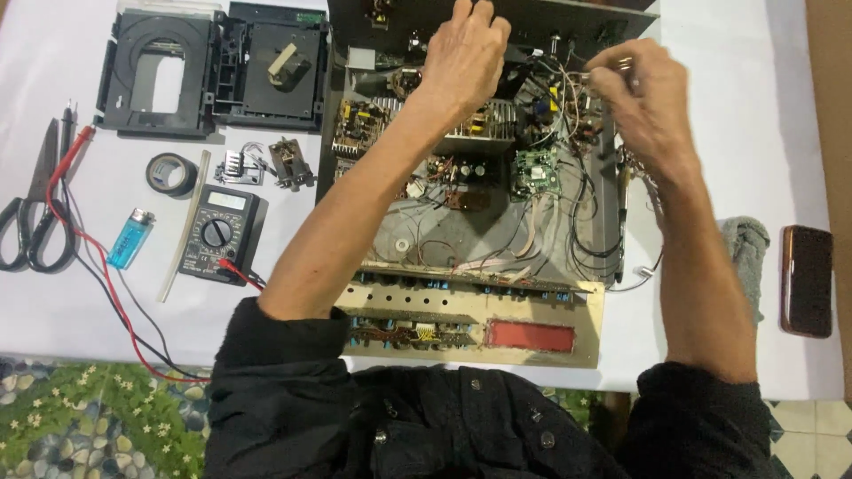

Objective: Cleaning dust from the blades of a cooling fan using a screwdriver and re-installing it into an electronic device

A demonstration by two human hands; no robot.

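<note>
Fingertips of left hand (463, 55) hidden deep at the back of the open box (470, 222); cannot tell if that grip is apart or together. Right hand (641, 99) pinched together on something small and shiny near the wires (568, 98), too small to make out. Top of box cut off by picture edge. Small parts inside too tiny to tell apart.

White surface (745, 133) under everything. Flowery cloth (89, 417) along the near left edge. Tiled floor at bottom right corner.

Box in the middle of the surface, right in front of the person. Long side running left to right. Gold front panel (470, 324) tipped down flat, nearest the body, with a red window (530, 334). Green board (535, 173) near the middle right.

Left of box: black disc tray parts (213, 66) at the far side, tape roll (170, 173), meter (217, 232) with red lead (98, 266) and black lead, blue lighter (130, 238), scissors (35, 213) at the far left edge. Right of box: grey rag (745, 244), then dark phone (806, 279), lying long way toward the body.
</note>
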